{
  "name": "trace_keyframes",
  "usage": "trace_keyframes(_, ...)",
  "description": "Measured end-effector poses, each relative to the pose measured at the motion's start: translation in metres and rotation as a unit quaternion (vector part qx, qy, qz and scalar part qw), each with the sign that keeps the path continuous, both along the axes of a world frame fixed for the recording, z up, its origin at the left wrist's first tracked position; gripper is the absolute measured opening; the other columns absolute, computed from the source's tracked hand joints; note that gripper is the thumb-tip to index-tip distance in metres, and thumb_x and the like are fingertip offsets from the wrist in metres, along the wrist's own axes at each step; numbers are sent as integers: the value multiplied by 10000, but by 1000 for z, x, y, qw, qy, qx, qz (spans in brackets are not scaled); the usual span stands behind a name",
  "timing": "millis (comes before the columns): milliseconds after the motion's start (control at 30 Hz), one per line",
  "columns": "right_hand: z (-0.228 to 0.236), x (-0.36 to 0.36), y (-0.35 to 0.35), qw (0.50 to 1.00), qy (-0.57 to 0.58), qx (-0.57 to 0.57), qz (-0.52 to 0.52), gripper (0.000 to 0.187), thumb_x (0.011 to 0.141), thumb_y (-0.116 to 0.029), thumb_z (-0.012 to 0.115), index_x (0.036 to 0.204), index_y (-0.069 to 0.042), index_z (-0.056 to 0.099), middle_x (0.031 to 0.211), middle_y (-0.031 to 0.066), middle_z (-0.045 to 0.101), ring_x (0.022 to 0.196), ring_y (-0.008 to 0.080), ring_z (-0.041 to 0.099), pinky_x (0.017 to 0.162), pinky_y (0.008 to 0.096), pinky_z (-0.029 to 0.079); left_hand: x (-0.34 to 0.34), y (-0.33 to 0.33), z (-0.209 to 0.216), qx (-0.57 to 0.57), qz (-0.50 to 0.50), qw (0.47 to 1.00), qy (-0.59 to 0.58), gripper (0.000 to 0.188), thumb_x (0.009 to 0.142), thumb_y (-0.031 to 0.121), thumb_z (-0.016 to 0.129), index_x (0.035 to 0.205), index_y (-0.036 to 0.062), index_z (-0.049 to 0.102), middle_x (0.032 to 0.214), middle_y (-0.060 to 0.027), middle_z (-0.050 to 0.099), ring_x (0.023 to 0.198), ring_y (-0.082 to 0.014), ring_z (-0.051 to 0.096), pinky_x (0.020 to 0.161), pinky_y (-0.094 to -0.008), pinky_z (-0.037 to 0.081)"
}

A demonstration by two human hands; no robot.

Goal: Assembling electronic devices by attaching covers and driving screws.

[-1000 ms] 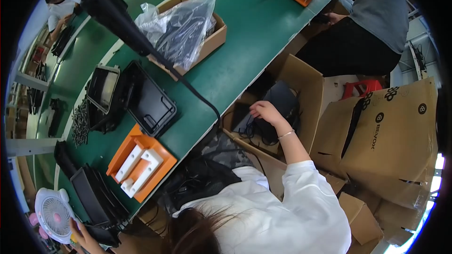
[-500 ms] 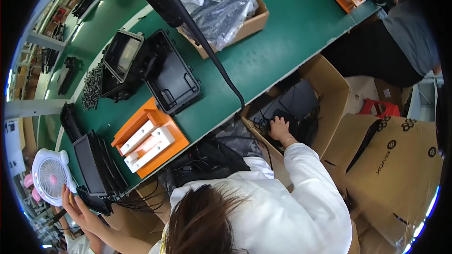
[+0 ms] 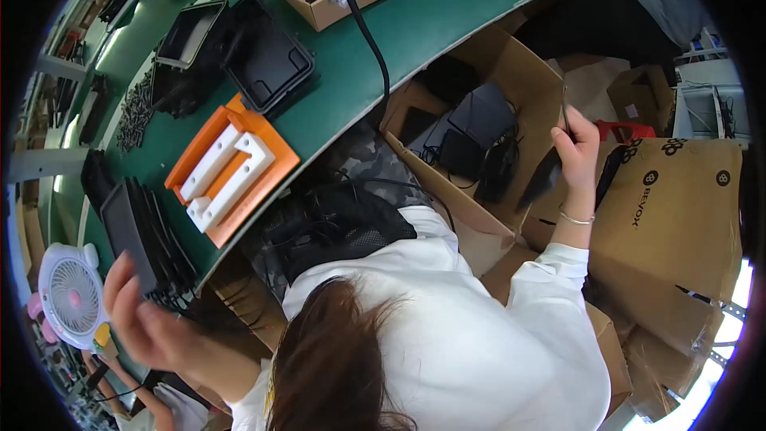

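Observation:
My right hand (image 3: 578, 152) is raised at the right rim of an open cardboard box (image 3: 447, 166), its fingers closed on a thin dark flat panel (image 3: 544, 179). The panel is blurred and partly hidden by the hand, so its exact kind does not show. Inside the box lie dark flat devices (image 3: 483, 116) and black cables. My left hand (image 3: 148, 323) hangs in the air with fingers apart, blurred and holding nothing. Nearest to it is a stack of black framed panels (image 3: 132, 227) leaning on the green table (image 3: 351, 100).
An orange fixture with white blocks (image 3: 227, 168) sits near the table's edge, below open black cases (image 3: 267, 56). A pile of small dark parts (image 3: 136, 112) lies farther left. A white fan (image 3: 73, 295) stands at left; a large closed carton (image 3: 678, 223) is at right.
My right hand has risen out of the cardboard box and moved right, now with the dark panel. My left hand has drawn away from the fan. The view has shifted.

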State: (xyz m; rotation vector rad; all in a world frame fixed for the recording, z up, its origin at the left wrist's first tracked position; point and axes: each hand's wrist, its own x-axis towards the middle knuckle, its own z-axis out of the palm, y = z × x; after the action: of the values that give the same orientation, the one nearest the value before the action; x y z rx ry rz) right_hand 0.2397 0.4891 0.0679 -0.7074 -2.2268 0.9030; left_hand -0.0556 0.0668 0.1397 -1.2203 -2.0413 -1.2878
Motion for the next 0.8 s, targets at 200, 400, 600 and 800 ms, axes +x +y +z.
trace_keyframes(200, 89, -125, -106, 838, 28, 102, 536, 224, 590, -160, 596, 544, -41, 413, 520, 86, 407, 518, 288, 394, 454, 377, 324, 65, 142, 40, -226, -287, 928, 75, 656, 749, 407, 661, 1211, -19, 471, 1192, -223, 493, 1060, -375, 516, 912, -400, 402)
trace_keyframes(400, 118, -167, -134, 762, 66, 121, 633, 339, 668, -326, 676, 690, -28, 516, 635, 83, 518, 559, 282, 471, 500, 337, 370, 52, 71, 61, -321, -221, 915, -102, 75, 664, 56, 630, 685, 54, 558, 626, -77, 554, 576, -291, 550, 502, -344, 433)
trace_keyframes(600, 24, -191, -165, 603, -133, -390, 683, 501, 651, -187, 764, 1034, 46, 542, 903, 73, 603, 768, 142, 571, 681, 251, 463, 57, -20, 79, -102, -239, 938, -231, 169, 770, 168, 628, 724, 15, 572, 606, -71, 551, 481, -251, 530, 444, -302, 402)
trace_keyframes(800, 21, -223, -207, 716, -70, -408, 563, 239, 797, -31, 625, 1024, -25, 554, 920, 4, 563, 803, 86, 528, 735, 238, 458, 67, -78, 72, 63, 7, 976, -208, 256, 837, 196, 594, 707, -22, 558, 553, -34, 545, 379, -103, 428, 362, -217, 311)
